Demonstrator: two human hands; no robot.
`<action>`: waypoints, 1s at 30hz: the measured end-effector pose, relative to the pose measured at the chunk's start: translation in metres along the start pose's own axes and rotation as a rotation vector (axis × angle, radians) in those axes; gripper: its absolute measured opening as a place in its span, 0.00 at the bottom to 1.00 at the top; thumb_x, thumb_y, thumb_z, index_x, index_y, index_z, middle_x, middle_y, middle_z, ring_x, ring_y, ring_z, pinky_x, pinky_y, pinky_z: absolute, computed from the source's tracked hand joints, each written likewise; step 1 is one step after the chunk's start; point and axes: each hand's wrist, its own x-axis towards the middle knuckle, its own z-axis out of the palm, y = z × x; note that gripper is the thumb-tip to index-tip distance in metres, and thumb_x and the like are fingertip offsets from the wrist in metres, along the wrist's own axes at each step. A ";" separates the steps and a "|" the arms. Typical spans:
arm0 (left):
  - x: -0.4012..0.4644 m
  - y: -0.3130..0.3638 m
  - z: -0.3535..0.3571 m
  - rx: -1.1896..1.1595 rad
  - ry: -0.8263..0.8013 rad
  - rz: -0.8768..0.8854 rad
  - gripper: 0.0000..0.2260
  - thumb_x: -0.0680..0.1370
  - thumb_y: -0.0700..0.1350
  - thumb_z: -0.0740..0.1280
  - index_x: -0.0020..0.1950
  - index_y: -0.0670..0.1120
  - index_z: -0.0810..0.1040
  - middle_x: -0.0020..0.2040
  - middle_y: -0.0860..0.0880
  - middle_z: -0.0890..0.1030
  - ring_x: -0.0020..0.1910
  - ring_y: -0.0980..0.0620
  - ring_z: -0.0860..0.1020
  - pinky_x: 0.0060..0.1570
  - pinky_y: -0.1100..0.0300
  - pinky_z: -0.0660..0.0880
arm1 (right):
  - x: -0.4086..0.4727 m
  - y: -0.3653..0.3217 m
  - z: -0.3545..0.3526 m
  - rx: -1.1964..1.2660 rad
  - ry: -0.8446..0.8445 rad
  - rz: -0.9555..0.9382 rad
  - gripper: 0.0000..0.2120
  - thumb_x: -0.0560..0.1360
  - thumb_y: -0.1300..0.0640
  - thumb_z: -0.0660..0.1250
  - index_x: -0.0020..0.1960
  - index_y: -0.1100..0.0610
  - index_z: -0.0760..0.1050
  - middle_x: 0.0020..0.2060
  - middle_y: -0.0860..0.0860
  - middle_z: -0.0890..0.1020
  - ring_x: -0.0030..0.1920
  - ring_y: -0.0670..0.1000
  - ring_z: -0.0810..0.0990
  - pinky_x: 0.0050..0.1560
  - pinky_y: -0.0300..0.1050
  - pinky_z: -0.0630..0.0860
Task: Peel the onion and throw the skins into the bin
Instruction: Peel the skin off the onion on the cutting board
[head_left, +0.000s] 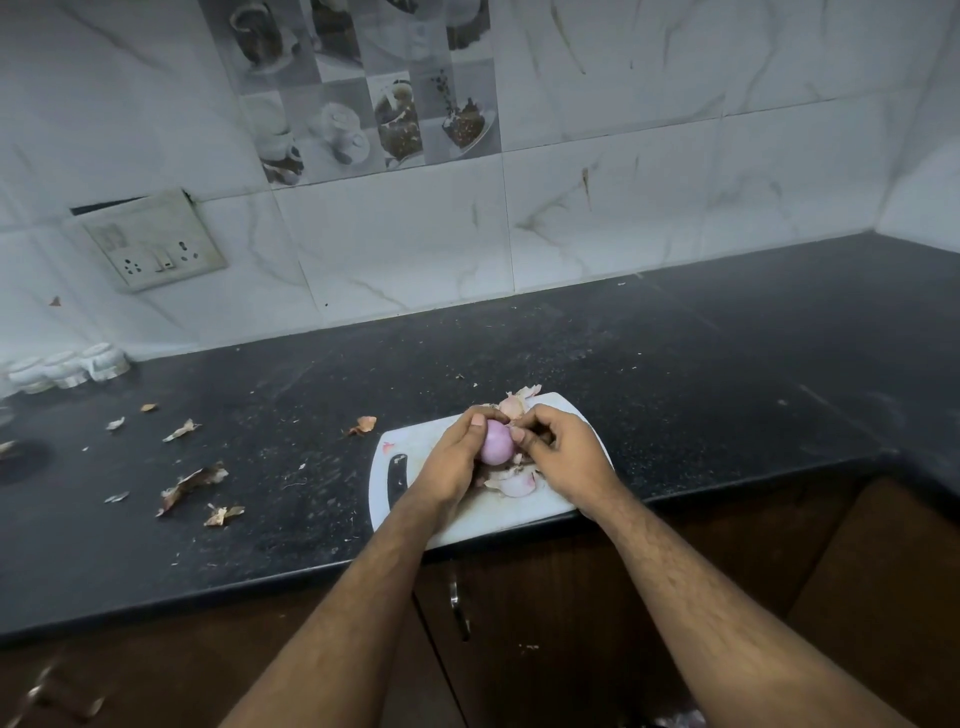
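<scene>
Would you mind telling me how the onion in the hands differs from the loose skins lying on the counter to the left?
The onion is smooth, rounded and pale purple; the loose skins are flat, ragged and brownish. The onion is one whole piece, held over the white cutting board by the left hand and right hand; the skins lie scattered and untouched on the dark counter. Neither is in a bin; none is in view.
</scene>
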 end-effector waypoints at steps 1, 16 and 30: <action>0.001 -0.001 0.000 0.031 0.002 0.012 0.15 0.89 0.49 0.54 0.59 0.46 0.79 0.46 0.47 0.83 0.30 0.60 0.76 0.25 0.66 0.68 | 0.000 0.001 0.000 -0.008 0.001 0.002 0.02 0.80 0.58 0.70 0.50 0.54 0.82 0.43 0.47 0.87 0.44 0.46 0.84 0.51 0.42 0.81; 0.000 -0.012 -0.004 0.596 0.280 0.223 0.16 0.84 0.53 0.64 0.69 0.52 0.80 0.58 0.51 0.76 0.60 0.50 0.78 0.62 0.53 0.75 | -0.001 -0.002 0.005 -0.220 -0.048 -0.037 0.15 0.84 0.57 0.60 0.66 0.49 0.81 0.60 0.46 0.83 0.59 0.47 0.80 0.63 0.48 0.77; 0.008 -0.022 -0.012 0.313 0.161 0.220 0.14 0.88 0.46 0.57 0.67 0.50 0.80 0.61 0.52 0.84 0.61 0.55 0.80 0.62 0.62 0.75 | -0.003 -0.004 0.006 -0.263 -0.016 0.021 0.10 0.80 0.43 0.67 0.55 0.47 0.81 0.45 0.42 0.85 0.42 0.41 0.83 0.45 0.42 0.81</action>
